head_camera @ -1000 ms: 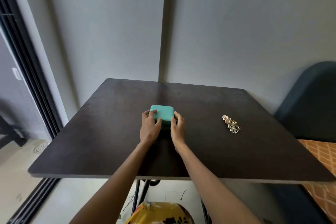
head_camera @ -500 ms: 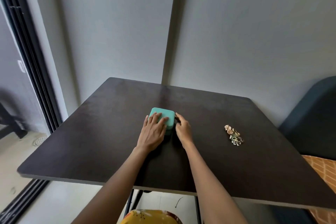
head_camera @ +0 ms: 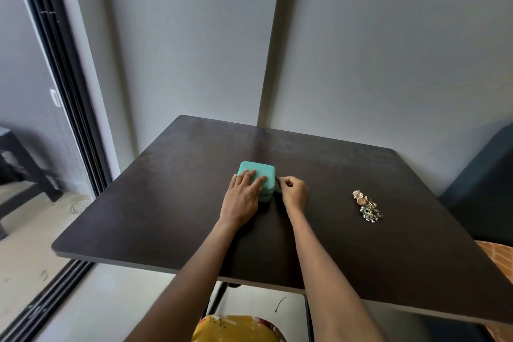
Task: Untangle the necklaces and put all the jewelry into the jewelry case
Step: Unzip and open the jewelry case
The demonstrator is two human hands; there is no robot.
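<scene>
Head view: a closed green case [head_camera: 256, 179] sits flat mid-counter [head_camera: 155, 203], looking about square, one corner toward the far wall. Left hand [head_camera: 243, 197] lies flat on its lid, fingers straight. Right hand [head_camera: 294, 194] touches its right side, fingers curled, pinching something small and dark. Jewelry [head_camera: 367, 206] lies well right of both hands.

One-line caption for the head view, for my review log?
Left hand steadies closed teal jewelry case; right hand pinches its zipper; tangled jewelry waits aside.
</scene>
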